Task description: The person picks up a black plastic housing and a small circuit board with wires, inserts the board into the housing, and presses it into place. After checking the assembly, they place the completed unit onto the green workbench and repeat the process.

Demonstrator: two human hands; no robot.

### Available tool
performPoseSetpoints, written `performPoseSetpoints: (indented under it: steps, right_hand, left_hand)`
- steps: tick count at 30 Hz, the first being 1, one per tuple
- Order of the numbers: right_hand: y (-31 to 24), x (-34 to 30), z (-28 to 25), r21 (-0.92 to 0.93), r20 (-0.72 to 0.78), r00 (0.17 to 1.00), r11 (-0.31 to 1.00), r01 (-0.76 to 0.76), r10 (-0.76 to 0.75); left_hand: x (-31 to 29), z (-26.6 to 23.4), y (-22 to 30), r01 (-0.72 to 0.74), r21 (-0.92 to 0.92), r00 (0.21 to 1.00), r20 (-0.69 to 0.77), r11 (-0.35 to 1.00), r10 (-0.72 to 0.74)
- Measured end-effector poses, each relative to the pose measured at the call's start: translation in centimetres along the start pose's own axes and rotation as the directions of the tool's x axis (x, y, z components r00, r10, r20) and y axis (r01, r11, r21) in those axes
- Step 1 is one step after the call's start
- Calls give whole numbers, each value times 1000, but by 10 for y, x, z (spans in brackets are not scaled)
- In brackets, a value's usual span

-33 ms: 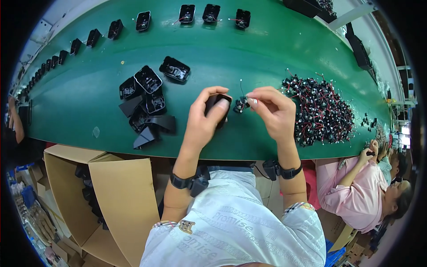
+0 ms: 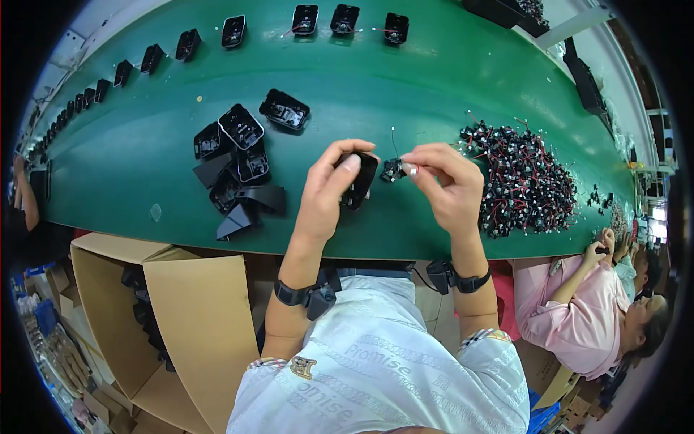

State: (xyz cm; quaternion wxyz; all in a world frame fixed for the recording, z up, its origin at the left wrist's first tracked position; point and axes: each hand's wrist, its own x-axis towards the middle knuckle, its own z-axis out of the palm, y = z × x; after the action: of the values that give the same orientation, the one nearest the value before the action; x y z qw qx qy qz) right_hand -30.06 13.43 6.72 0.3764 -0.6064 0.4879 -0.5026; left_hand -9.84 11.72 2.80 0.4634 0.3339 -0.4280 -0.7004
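Note:
My left hand [image 2: 327, 184] is wrapped round a black plastic housing [image 2: 360, 182], its thumb lying across the upper end. Just to the right, my right hand [image 2: 447, 181] pinches a small black wired component [image 2: 392, 170] between thumb and fingertips. A thin dark lead with a white tip stands up from that part. The two held things are close together but apart, over the green table [image 2: 376, 94]. To the right of my right hand lies a big heap of similar wired components [image 2: 524, 181] with red and black leads.
Several black housings [image 2: 241, 127] are piled left of my hands, with one housing [image 2: 285, 110] apart. More stand in a curved row [image 2: 305, 20] along the far side. An open cardboard box [image 2: 199, 333] holding black parts sits below the left edge. A person in pink [image 2: 578, 311] works at right.
My left thumb has shifted up the housing, uncovering more of its dark face. The right hand has moved very slightly right and still pinches the component.

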Motion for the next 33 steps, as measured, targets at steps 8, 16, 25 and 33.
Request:
performPoseSetpoints:
  steps: [8,16,25,33]
  right_hand:
    - [-20,-18,16,-307,43,912,864,400,-407]
    - [-23,-29,35,-374,-29,867,809,453,-498]
    - [-19,-35,49,-244,-57,933,911,332,-355]
    - [-41,-33,34,-429,114,940,837,340,-323]
  left_hand:
    - [-5,22,7,30,-330,999,-27,943,-41]
    - [-15,33,6,-177,-292,984,-65,940,165]
    - [-15,41,-3,-308,-188,947,-158,932,281]
    - [-13,32,1,-298,-115,951,-123,948,284]
